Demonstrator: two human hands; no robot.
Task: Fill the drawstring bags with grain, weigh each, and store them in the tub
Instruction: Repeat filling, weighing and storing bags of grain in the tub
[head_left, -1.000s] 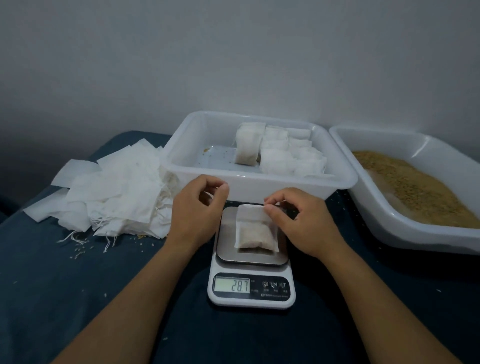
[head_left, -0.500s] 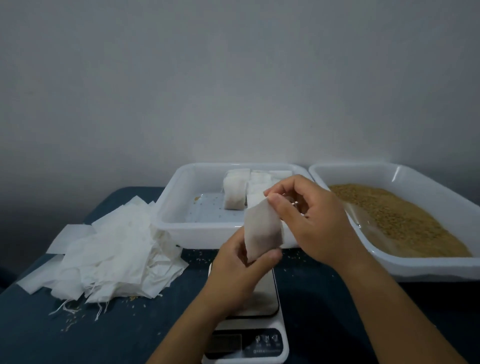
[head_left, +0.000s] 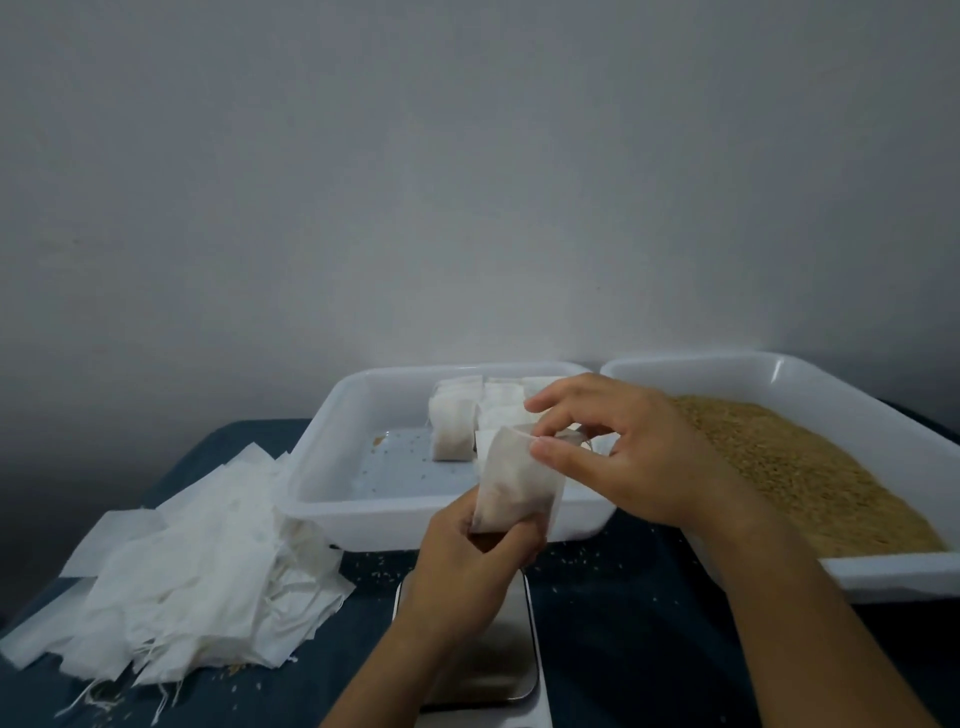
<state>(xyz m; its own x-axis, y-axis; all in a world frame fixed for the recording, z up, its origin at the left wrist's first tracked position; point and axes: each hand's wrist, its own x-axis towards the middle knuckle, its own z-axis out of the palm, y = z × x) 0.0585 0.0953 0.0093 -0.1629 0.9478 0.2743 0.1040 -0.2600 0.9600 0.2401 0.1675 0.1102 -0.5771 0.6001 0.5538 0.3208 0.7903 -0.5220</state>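
A small white drawstring bag, with grain in its lower part, is held up above the scale. My left hand grips the bag's bottom from below. At the bag's top edge my right hand pinches it between thumb and fingers. Behind the bag stands the white storage tub with several filled bags lined up at its back. The scale's steel plate is bare; its display is out of frame.
A white tub of brown grain stands to the right, touching the storage tub. A heap of empty white bags lies on the dark blue cloth at the left. Loose grains are scattered on the cloth around the scale.
The bag lay on the scale a second ago; both hands have lifted it off and hold it upright over the scale. The camera has tilted upward.
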